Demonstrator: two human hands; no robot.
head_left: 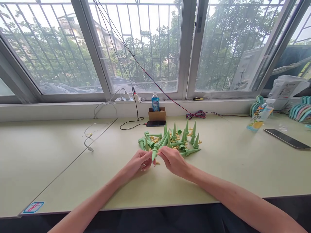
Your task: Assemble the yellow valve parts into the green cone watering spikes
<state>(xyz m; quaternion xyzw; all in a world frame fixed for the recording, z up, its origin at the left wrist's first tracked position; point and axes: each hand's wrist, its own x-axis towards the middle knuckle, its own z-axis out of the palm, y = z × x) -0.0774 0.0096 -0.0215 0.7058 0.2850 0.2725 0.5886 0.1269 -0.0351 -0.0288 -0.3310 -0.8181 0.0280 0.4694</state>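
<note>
Between my two hands is a green plant watering spike (154, 154), its pointed end tilted down towards me. My left hand (143, 160) is closed, its fingers and thumb pinching the spike from the left. From the right, my right hand (174, 160) is closed in a pinch against the spike's collar. What its fingertips hold is mostly hidden; a speck of yellow shows there. Just beyond my hands lies a heap of similar green spikes (174, 132), some standing point up with small yellow valves (200, 142) in their sides, others lying down. Loose yellow pieces are scattered among them.
Behind the heap, a phone (156, 123) lies before a small cardboard box (157, 115) holding a blue bottle (155, 103). At right are a tilted drink bottle (260, 116), a dark phone (286, 138) and hangers (301, 109). Cables (196, 114) run along the back; a white cable (88, 142) lies left.
</note>
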